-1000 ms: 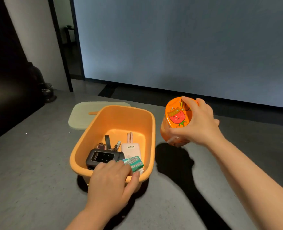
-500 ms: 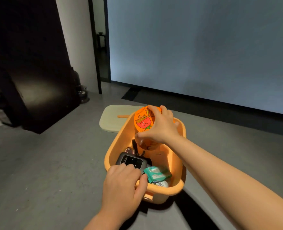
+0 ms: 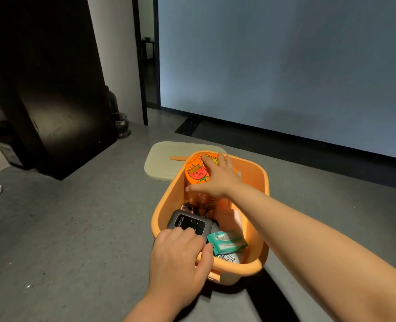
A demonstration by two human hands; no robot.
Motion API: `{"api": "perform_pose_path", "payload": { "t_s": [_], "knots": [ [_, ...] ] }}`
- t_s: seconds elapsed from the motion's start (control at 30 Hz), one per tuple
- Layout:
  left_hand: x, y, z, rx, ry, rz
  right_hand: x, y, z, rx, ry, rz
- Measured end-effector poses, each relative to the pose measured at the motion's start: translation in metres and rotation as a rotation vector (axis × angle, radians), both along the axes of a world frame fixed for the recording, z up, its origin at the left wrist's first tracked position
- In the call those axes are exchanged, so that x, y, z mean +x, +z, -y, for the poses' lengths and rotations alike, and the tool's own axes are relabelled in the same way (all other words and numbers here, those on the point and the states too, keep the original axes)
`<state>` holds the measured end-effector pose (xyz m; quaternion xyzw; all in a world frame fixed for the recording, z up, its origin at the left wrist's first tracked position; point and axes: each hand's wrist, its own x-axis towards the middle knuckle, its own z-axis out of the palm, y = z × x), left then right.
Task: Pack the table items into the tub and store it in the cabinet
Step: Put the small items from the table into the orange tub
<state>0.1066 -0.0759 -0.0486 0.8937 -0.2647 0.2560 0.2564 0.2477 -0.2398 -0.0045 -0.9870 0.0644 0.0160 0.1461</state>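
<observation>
- Orange tub point(image 3: 261, 182) on the grey worktop point(image 3: 64, 228), directly between and under both hands.
- Left hand point(image 3: 180, 259) at the tub's near rim, fingers curled over the edge and thumb pressed against the outer wall, gripping it.
- Right hand point(image 3: 218, 177) reaching in over the tub's far end, fingers spread across the lid of an orange jar point(image 3: 197, 173) with a tomato cartoon on top, thumb down its near side, grasping it.
- Jar upright inside the tub at the far left corner, lid about level with the rim; whether its base touches the bottom cannot be told.
- Just ahead of the left-hand fingertips, inside the tub: a black device point(image 3: 189, 223) with a small screen.
- Right of the left thumb: a teal packet point(image 3: 226, 241), blurred.
- Between the two hands, under the right forearm: a pale pink item point(image 3: 228, 216) with faint lettering, and something dark and small beside the device, too dim to name.
- Beyond the right hand, outside the tub and partly hidden behind its far left rim: a pale green lid point(image 3: 164, 159) lying flat on the worktop.
</observation>
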Motion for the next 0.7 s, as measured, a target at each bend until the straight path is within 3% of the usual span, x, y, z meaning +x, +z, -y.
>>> {"api": "perform_pose_path", "payload": {
  "t_s": [0.3,0.53,0.7],
  "knots": [
    [0.001,-0.001,0.002,-0.017,-0.002,0.005,-0.020,-0.004,0.015,-0.143,0.116,-0.070],
    [0.000,0.001,0.000,-0.010,-0.021,0.003,-0.017,-0.017,0.002,-0.218,-0.014,-0.046],
    [-0.001,0.002,-0.001,0.008,-0.027,-0.022,-0.026,-0.009,0.015,-0.053,0.044,-0.116]
  ]
}}
